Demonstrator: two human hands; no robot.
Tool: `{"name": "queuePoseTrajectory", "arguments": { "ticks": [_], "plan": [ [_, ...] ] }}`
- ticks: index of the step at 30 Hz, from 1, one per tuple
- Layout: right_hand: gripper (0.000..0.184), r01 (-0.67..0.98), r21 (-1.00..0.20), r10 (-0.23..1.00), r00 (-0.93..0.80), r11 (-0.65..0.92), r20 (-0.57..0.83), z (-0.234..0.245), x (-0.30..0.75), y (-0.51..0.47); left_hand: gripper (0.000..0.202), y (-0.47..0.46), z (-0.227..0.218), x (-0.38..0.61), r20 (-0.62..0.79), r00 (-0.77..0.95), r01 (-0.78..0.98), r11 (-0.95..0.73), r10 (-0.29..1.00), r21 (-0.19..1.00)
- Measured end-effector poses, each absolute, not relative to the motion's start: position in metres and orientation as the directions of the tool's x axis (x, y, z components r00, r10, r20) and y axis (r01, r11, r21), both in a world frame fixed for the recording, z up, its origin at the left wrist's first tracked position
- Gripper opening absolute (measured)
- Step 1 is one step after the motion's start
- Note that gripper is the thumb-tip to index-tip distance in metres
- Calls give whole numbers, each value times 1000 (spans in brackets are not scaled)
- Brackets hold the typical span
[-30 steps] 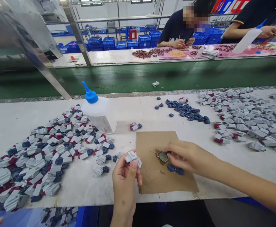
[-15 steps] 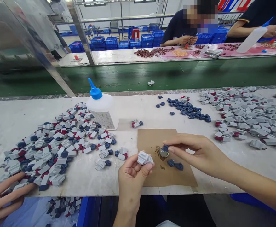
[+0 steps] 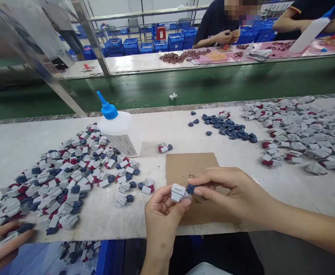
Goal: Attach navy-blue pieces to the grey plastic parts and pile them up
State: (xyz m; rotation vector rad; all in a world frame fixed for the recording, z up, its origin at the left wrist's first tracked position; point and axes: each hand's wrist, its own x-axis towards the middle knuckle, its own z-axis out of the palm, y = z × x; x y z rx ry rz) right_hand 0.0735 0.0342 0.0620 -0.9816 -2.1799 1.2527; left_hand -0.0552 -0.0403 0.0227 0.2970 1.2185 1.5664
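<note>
My left hand (image 3: 163,214) is closed on a light grey stepped plastic piece (image 3: 178,192), held over the near left edge of the cardboard sheet (image 3: 189,162). Between the thumb and fingertips of my right hand (image 3: 227,187) is a small dark blue plastic piece (image 3: 190,188). The blue piece meets the right end of the grey one; whether they are joined, I cannot tell. My right hand hides much of the cardboard and what lies on it.
A white bottle with a blue nozzle (image 3: 120,131) stands behind a heap of grey, blue and red pieces (image 3: 67,172). Another person's hand (image 3: 5,240) is at lower left, above a blue bin (image 3: 106,256). Loose blue pieces (image 3: 227,126) and grey pieces (image 3: 308,133) lie rightward.
My right hand has moved left with the blue piece, from the wet spot on the cardboard to the grey piece. The other person's hand at left has drawn back toward the bin, holding pieces.
</note>
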Motion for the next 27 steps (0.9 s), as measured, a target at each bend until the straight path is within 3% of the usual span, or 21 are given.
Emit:
{"name": "queuePoseTrajectory", "arguments": {
  "ticks": [10,12,14,16,18,21,27],
  "plan": [
    [20,291,-942,715,-694,166,-89,39,63,37,18,-35,11,-52,-334,-453,-446,114,826,888],
    [22,293,-914,609,-791,283,-65,39,48,60,13,-33,6,-60,-205,-516,-258,78,831,963],
    [28,354,-798,578,-816,489,-8,42,28,104,8,-31,-2,-73,64,-596,136,22,800,991],
    [41,527,-604,714,-693,597,101,46,4,164,23,-30,-11,-87,357,-575,580,60,736,812],
    [45,618,-542,796,-580,570,175,46,-18,228,33,-28,-20,-99,519,-467,825,141,716,547],
    [36,703,-484,847,-496,521,192,33,-43,302,36,-23,-28,-106,569,-365,918,185,737,350],
    [30,683,-452,815,-530,574,234,12,-54,322,49,-19,-27,-104,559,-384,919,243,735,310]
  ]
}}
